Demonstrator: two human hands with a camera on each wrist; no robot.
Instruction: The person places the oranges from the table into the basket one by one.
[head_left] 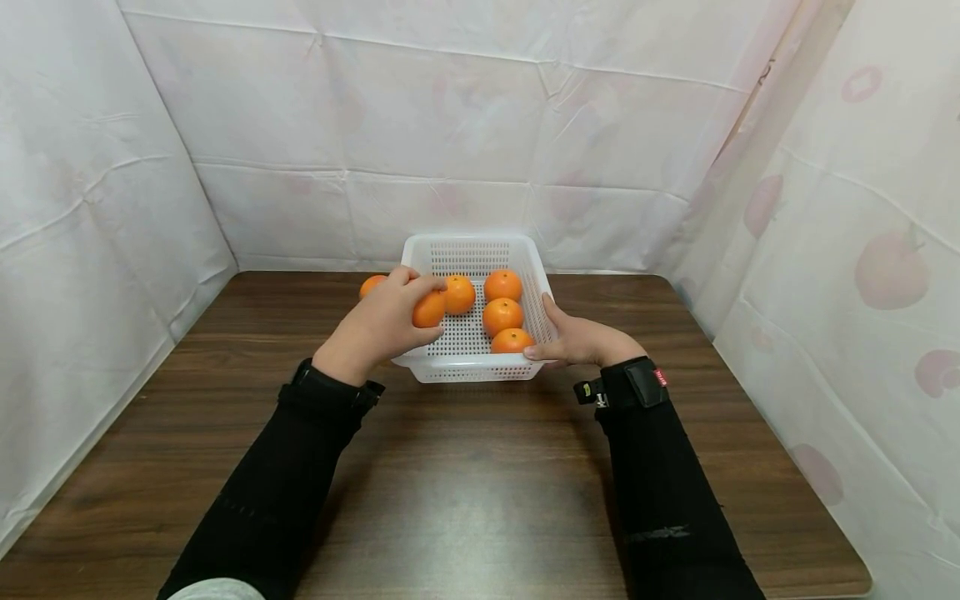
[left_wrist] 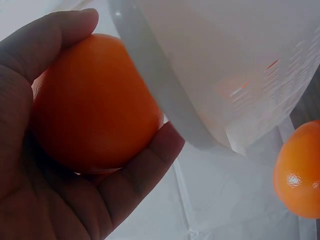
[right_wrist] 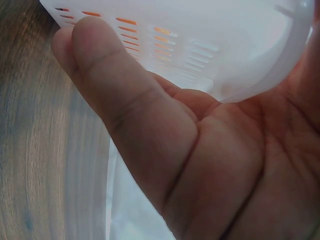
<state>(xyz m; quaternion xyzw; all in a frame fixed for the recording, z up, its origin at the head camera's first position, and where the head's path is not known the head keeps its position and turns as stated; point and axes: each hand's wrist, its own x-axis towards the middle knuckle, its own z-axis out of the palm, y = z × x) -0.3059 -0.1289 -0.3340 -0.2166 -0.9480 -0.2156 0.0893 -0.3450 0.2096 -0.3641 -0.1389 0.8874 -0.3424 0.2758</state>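
Note:
My left hand (head_left: pixel 386 315) grips an orange (head_left: pixel 429 309) over the left side of a white perforated plastic basket (head_left: pixel 480 362). In the left wrist view, thumb and fingers curve round this orange (left_wrist: pixel 95 105), close beside the basket's rim (left_wrist: pixel 155 75). My right hand (head_left: pixel 585 337) holds the basket at its front right corner, the thumb on the rim and the fingers along the outer wall. Inside the basket lie several oranges: one orange (head_left: pixel 459 295) toward the left, others in a row on the right, with the nearest orange (head_left: pixel 512 341) by my right thumb.
Another orange (head_left: pixel 372 285) lies on the table outside the basket, partly hidden behind my left hand. The brown wood-grain table (head_left: pixel 480 483) reaches back to white cloth sheeting (head_left: pixel 450 125), which also hangs at both sides.

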